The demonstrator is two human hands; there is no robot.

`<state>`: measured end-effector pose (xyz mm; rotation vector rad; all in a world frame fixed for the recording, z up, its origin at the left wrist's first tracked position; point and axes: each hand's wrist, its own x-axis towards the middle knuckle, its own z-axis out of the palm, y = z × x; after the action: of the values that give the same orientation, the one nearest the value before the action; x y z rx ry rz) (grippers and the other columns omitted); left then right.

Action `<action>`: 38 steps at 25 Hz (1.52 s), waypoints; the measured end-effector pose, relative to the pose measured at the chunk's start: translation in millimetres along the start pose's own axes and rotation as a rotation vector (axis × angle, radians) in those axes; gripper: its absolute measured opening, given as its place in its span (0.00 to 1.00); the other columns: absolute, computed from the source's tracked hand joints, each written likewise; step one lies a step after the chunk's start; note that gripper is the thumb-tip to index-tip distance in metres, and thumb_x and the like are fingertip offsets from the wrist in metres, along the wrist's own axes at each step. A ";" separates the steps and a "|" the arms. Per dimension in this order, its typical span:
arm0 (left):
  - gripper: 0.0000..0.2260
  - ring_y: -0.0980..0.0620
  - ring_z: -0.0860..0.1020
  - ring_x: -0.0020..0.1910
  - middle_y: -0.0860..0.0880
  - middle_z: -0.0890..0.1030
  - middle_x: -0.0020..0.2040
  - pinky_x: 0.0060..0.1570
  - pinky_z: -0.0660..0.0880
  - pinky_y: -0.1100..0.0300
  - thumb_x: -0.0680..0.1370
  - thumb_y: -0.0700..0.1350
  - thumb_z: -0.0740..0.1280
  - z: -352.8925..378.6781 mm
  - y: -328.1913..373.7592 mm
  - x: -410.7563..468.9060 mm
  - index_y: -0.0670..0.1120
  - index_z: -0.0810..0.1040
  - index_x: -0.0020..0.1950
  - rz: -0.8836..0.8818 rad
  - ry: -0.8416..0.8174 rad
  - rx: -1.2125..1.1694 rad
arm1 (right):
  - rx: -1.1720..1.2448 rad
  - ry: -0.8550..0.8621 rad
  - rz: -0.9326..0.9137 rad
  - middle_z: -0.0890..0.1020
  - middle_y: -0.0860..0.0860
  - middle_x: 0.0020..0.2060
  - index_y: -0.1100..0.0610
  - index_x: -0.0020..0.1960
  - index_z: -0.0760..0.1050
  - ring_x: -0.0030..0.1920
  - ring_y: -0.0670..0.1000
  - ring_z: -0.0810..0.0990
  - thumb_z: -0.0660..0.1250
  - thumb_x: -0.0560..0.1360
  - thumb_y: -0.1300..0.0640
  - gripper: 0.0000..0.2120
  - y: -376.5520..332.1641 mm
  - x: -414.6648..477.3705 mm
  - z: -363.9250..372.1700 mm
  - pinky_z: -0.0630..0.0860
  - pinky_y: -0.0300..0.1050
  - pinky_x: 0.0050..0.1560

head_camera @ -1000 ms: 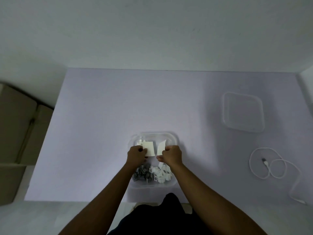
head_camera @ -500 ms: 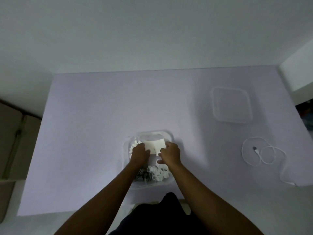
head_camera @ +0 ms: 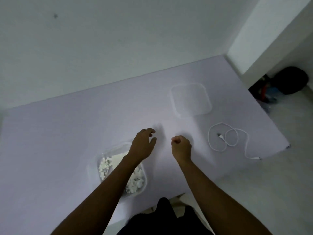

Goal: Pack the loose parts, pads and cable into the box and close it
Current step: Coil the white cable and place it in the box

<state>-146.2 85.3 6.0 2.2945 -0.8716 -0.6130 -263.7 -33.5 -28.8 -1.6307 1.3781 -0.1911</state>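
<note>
Now cable step judged in hand. Left hand (head_camera: 143,145) loosely spread, nothing held; right hand (head_camera: 181,147) curled, contents not discernible. Box (head_camera: 144,175) with parts (head_camera: 104,167) and pads (head_camera: 116,158) under left forearm. Cable (head_camera: 227,139) right of right hand, lid (head_camera: 191,100) beyond it. Reach rightward and coil-gathering called for.

no legible text, labels or numbers

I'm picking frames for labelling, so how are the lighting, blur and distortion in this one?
Head view: dim, flat light with a grey-blue cast. Soft shadows lie beside the left hand and right hand. Motion blur softens the small parts in the box. The clear lid barely stands out from the table. The white cable reads clearly. Wide-angle bending tilts the table's far edge.
</note>
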 end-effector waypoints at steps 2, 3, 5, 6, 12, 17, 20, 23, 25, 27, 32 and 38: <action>0.11 0.51 0.77 0.47 0.48 0.80 0.54 0.48 0.72 0.61 0.79 0.47 0.66 37.8 32.5 22.2 0.48 0.77 0.61 0.070 -0.151 0.006 | -0.019 0.054 0.010 0.85 0.55 0.50 0.61 0.52 0.82 0.53 0.54 0.82 0.62 0.75 0.66 0.11 20.7 23.8 -42.2 0.77 0.42 0.53; 0.11 0.52 0.77 0.46 0.48 0.80 0.54 0.47 0.71 0.62 0.79 0.47 0.65 57.2 48.0 32.0 0.48 0.77 0.61 0.088 -0.215 0.019 | -0.031 0.075 0.016 0.85 0.55 0.51 0.61 0.52 0.82 0.53 0.54 0.82 0.62 0.75 0.67 0.11 32.4 36.1 -61.8 0.76 0.42 0.53; 0.11 0.53 0.76 0.46 0.48 0.80 0.54 0.47 0.72 0.62 0.80 0.47 0.65 98.1 75.4 50.3 0.48 0.77 0.61 0.099 -0.317 0.041 | -0.060 0.121 0.038 0.85 0.55 0.51 0.60 0.51 0.82 0.54 0.55 0.82 0.62 0.75 0.67 0.11 56.4 60.2 -99.0 0.74 0.40 0.52; 0.11 0.52 0.77 0.47 0.47 0.80 0.55 0.48 0.73 0.61 0.80 0.48 0.65 117.6 86.6 58.3 0.48 0.76 0.61 0.091 -0.355 0.047 | -0.086 0.138 0.047 0.85 0.56 0.51 0.60 0.50 0.82 0.54 0.55 0.82 0.62 0.75 0.67 0.11 69.0 70.4 -114.9 0.73 0.40 0.51; 0.15 0.48 0.76 0.56 0.45 0.78 0.60 0.56 0.72 0.58 0.80 0.45 0.65 210.1 129.3 85.5 0.50 0.74 0.66 0.117 -0.554 0.137 | -0.441 -0.003 -0.138 0.81 0.57 0.55 0.58 0.57 0.81 0.58 0.58 0.79 0.63 0.73 0.69 0.17 147.5 112.9 -178.6 0.77 0.49 0.57; 0.19 0.46 0.74 0.59 0.43 0.74 0.61 0.58 0.70 0.58 0.77 0.41 0.65 249.4 131.6 99.8 0.51 0.73 0.68 0.051 -0.639 0.190 | -0.701 -0.018 -0.378 0.79 0.56 0.47 0.57 0.45 0.82 0.50 0.60 0.78 0.69 0.73 0.63 0.04 177.4 135.0 -187.9 0.80 0.54 0.44; 0.15 0.46 0.73 0.57 0.44 0.73 0.58 0.55 0.71 0.57 0.76 0.44 0.69 247.6 128.7 106.4 0.51 0.77 0.63 0.082 -0.594 0.233 | -0.630 -0.095 -0.457 0.81 0.56 0.48 0.55 0.45 0.81 0.53 0.60 0.76 0.68 0.73 0.56 0.05 149.3 155.0 -192.4 0.74 0.55 0.52; 0.06 0.45 0.75 0.51 0.46 0.79 0.50 0.49 0.71 0.55 0.79 0.45 0.67 224.8 131.3 122.0 0.50 0.83 0.51 0.114 -0.354 0.150 | -0.263 -0.308 -0.312 0.79 0.52 0.32 0.52 0.34 0.75 0.39 0.56 0.78 0.64 0.77 0.54 0.13 75.2 157.0 -215.0 0.75 0.49 0.44; 0.08 0.46 0.76 0.49 0.49 0.81 0.46 0.49 0.72 0.54 0.81 0.42 0.64 201.4 142.6 131.3 0.46 0.83 0.49 0.138 -0.216 0.020 | 0.143 -0.597 -0.058 0.73 0.51 0.26 0.55 0.32 0.72 0.30 0.54 0.76 0.62 0.81 0.52 0.18 16.7 151.3 -232.3 0.76 0.47 0.38; 0.10 0.48 0.76 0.49 0.50 0.80 0.48 0.51 0.70 0.56 0.83 0.42 0.60 168.1 163.3 136.7 0.45 0.81 0.50 0.015 -0.174 -0.166 | 0.532 -0.869 0.116 0.65 0.51 0.23 0.55 0.34 0.68 0.23 0.50 0.66 0.62 0.81 0.48 0.19 -36.1 138.9 -249.6 0.71 0.42 0.28; 0.15 0.45 0.84 0.45 0.38 0.82 0.42 0.57 0.77 0.40 0.84 0.49 0.57 81.4 193.5 128.0 0.42 0.79 0.49 -0.032 -0.287 -0.470 | 1.240 -1.213 -0.058 0.71 0.48 0.28 0.55 0.46 0.72 0.26 0.44 0.66 0.57 0.82 0.51 0.11 -151.4 97.1 -256.4 0.62 0.36 0.27; 0.18 0.54 0.68 0.24 0.47 0.71 0.28 0.29 0.70 0.60 0.82 0.55 0.58 -35.9 223.0 66.3 0.47 0.77 0.40 0.155 -0.285 -0.287 | 0.538 -0.472 -0.603 0.73 0.53 0.31 0.53 0.51 0.68 0.26 0.48 0.67 0.59 0.84 0.50 0.07 -225.4 83.7 -226.3 0.64 0.40 0.27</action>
<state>-175.5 -82.8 168.2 1.8919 -1.0093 -0.9447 -227.1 -249.1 218.6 -1.4534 0.4017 -0.4520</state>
